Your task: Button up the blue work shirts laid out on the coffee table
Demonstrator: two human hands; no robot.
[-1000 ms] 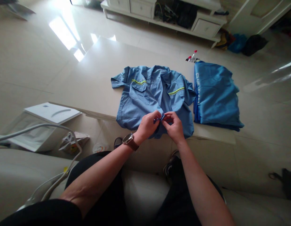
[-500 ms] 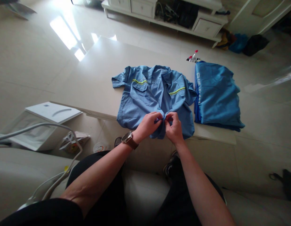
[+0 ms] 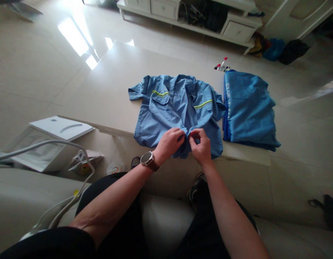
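A light blue work shirt (image 3: 169, 108) with yellow-green stripes over its chest pockets lies face up on the pale table (image 3: 112, 90), its hem hanging over the near edge. My left hand (image 3: 169, 143), with a watch on its wrist, pinches the left front edge of the shirt near the hem. My right hand (image 3: 201, 145) pinches the right front edge directly beside it, fingertips almost touching. Both hands are closed on the fabric at the button line.
A folded darker blue garment (image 3: 247, 108) lies right of the shirt, with a small red-tipped object (image 3: 220, 66) behind it. A white box (image 3: 51, 142) and a shoe (image 3: 193, 189) are on the floor. A white cabinet (image 3: 199, 18) stands far back.
Both hands have drawn closer together and slightly up the shirt front, bringing the two front edges together. The shirt has otherwise stayed in place.
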